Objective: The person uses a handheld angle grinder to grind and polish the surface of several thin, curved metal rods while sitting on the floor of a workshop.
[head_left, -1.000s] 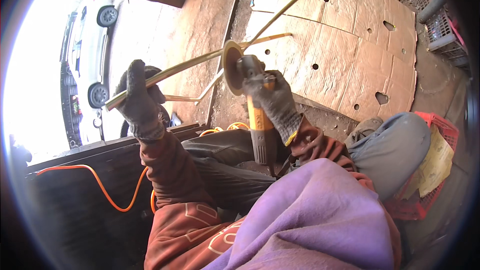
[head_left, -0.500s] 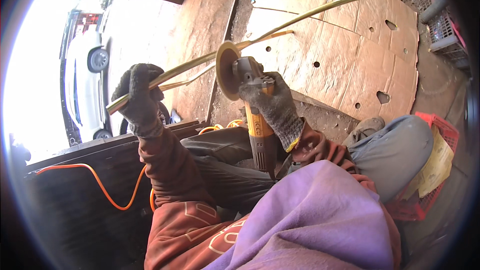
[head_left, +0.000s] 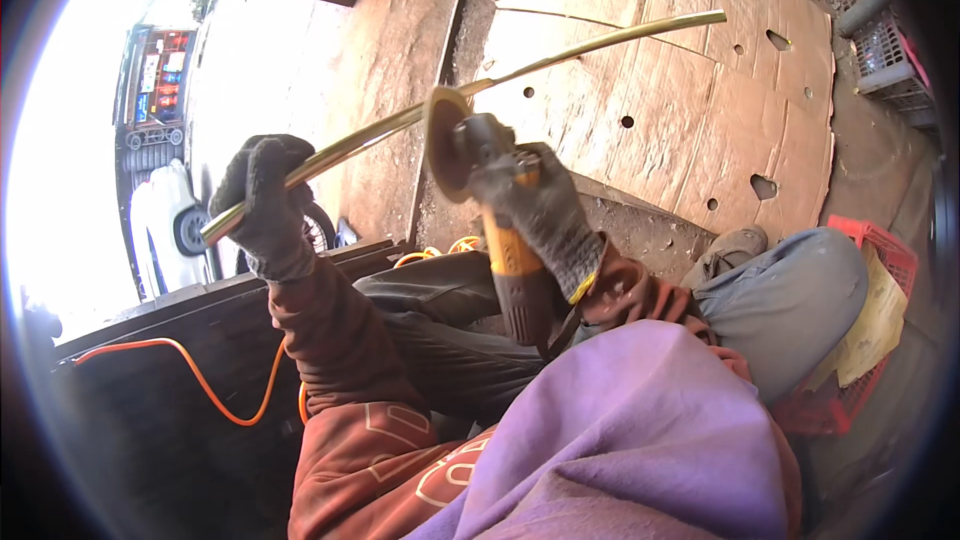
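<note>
My left hand [head_left: 265, 205], in a dark knitted glove, is closed round the near-left end of a long, shiny, gold-coloured metal rod [head_left: 610, 38]. From that hand the rod slants up to the right, its far end above the cardboard. My right hand [head_left: 535, 195], gloved in grey, grips a yellow and dark angle grinder [head_left: 515, 255] near its head. The round tan disc [head_left: 445, 145] stands on edge beside the rod's middle. Whether disc and rod touch, I cannot tell. Part of the grinder's head is hidden by my right hand.
Flattened cardboard [head_left: 680, 120] with holes covers the ground ahead. A red crate [head_left: 870, 240] with papers stands at the right; grey crates [head_left: 885, 55] are farther back. An orange cord [head_left: 200, 375] crosses the dark panel at lower left. Vehicles, including a white car [head_left: 170, 225], stand outside.
The rod has turned, its far end now lower and slightly farther right, and its separate branches now nearly line up. My left hand has shifted slightly left; the grinder has moved slightly left too.
</note>
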The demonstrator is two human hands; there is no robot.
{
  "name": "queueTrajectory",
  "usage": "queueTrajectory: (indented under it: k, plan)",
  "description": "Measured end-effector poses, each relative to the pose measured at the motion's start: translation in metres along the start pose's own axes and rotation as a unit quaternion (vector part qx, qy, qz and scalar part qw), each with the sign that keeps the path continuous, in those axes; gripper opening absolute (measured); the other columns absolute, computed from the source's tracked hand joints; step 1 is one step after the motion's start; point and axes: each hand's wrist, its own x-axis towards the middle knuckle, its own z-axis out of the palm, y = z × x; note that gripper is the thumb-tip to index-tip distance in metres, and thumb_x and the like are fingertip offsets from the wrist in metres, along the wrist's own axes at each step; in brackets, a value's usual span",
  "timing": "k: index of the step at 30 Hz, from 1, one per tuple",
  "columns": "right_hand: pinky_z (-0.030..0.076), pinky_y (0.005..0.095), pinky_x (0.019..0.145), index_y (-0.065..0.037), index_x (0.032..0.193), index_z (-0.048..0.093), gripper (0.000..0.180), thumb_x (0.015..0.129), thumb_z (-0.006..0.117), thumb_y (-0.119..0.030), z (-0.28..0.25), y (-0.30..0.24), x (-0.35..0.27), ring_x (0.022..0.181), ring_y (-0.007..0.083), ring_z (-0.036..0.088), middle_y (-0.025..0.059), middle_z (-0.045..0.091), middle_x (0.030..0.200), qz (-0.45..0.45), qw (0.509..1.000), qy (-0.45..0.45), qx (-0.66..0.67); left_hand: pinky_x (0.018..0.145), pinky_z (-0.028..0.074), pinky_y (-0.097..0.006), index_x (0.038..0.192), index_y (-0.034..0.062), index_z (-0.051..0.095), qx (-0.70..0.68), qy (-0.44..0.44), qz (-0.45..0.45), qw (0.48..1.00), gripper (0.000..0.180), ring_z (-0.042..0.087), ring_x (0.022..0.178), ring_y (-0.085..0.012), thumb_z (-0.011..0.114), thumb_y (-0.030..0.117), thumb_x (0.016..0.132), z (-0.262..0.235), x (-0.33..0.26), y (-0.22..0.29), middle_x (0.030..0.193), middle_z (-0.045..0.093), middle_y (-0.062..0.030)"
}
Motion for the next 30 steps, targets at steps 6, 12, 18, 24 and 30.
queueTrajectory:
  k: [6, 12, 18, 24, 30]
  plan:
    - [0.060, 0.0341, 0.073, -0.003, 0.118, 0.045, 0.050, 0.081, 0.078, -0.013, 0.021, 0.001, -0.010, 0.090, 0.0232, 0.067, 0.0146, 0.063, 0.104, -0.185, 0.982, -0.023, -0.033, 0.036, 0.033, -0.024, 0.075, -0.0030, 0.064, 0.016, -0.009, 0.023, 1.000, 0.024, 0.046, 0.039, -0.0103, 0.058, 0.012, 0.093, 0.002, 0.002, -0.005, 0.069, 0.065, -0.0154]
    - [0.060, 0.0325, 0.062, -0.004, 0.110, 0.053, 0.039, 0.081, 0.078, -0.013, -0.016, 0.011, 0.017, 0.079, 0.0225, 0.068, 0.0146, 0.066, 0.096, 0.015, 0.996, 0.090, -0.007, 0.042, 0.034, -0.024, 0.072, -0.0047, 0.065, 0.045, 0.011, -0.007, 0.999, 0.025, 0.049, 0.044, -0.0098, 0.059, 0.011, 0.090, -0.001, -0.003, 0.003, 0.067, 0.065, -0.0112]
    - [0.058, 0.0350, 0.078, -0.002, 0.122, 0.046, 0.054, 0.080, 0.078, -0.013, 0.020, 0.000, -0.009, 0.094, 0.0222, 0.065, 0.0179, 0.060, 0.110, -0.118, 0.992, -0.022, -0.031, 0.041, 0.033, -0.023, 0.074, -0.0049, 0.065, 0.017, -0.015, 0.006, 1.000, 0.027, 0.048, 0.043, -0.0094, 0.058, 0.014, 0.092, -0.006, 0.005, -0.005, 0.067, 0.065, -0.0114]
    - [0.060, 0.0321, 0.072, -0.002, 0.116, 0.050, 0.042, 0.084, 0.075, -0.011, -0.013, 0.008, 0.017, 0.088, 0.0207, 0.068, 0.0145, 0.065, 0.105, -0.041, 0.998, 0.051, 0.005, 0.041, 0.034, -0.023, 0.075, -0.0049, 0.066, 0.011, -0.009, 0.009, 1.000, 0.026, 0.047, 0.043, -0.0096, 0.058, 0.013, 0.092, -0.006, 0.005, -0.006, 0.068, 0.065, -0.0117]
    - [0.060, 0.0370, 0.078, -0.004, 0.122, 0.044, 0.052, 0.081, 0.076, -0.006, 0.003, 0.018, 0.006, 0.094, 0.0246, 0.066, 0.0177, 0.059, 0.112, -0.063, 0.994, -0.051, 0.072, 0.043, 0.040, -0.026, 0.093, -0.0039, 0.067, 0.308, -0.056, 0.393, 0.865, 0.013, 0.059, 0.053, -0.0140, 0.061, 0.008, 0.090, -0.021, 0.022, -0.007, 0.072, 0.068, -0.0117]
